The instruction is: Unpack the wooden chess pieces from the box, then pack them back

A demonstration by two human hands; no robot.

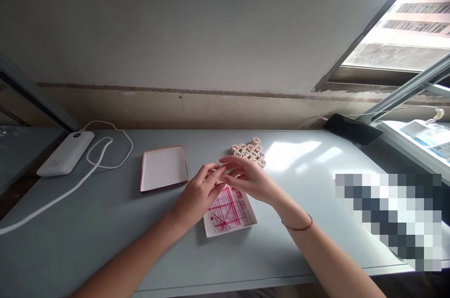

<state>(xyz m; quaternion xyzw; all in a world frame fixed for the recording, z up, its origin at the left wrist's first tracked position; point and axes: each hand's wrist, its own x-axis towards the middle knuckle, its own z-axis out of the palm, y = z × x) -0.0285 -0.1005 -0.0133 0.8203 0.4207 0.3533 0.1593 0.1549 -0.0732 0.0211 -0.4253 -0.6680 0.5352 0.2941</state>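
Note:
My left hand (201, 193) and my right hand (250, 177) meet at the fingertips above the far part of a shallow white box (230, 231). Inside the box lies a folded clear sheet (227, 209) printed with red lines. Fingers of both hands are bent towards each other; a small pale item seems to be between them, too hidden to name. Just beyond my right hand, several round wooden chess pieces (252, 147) with red and black characters sit in stacks, partly covered by that hand.
An open box lid (164, 168) lies left of my hands. Farther left are a white power bank (66, 153) and a white cable (75, 187). At the back right rests a black phone (352, 129). A pixelated patch covers the right side of the grey table (105, 251).

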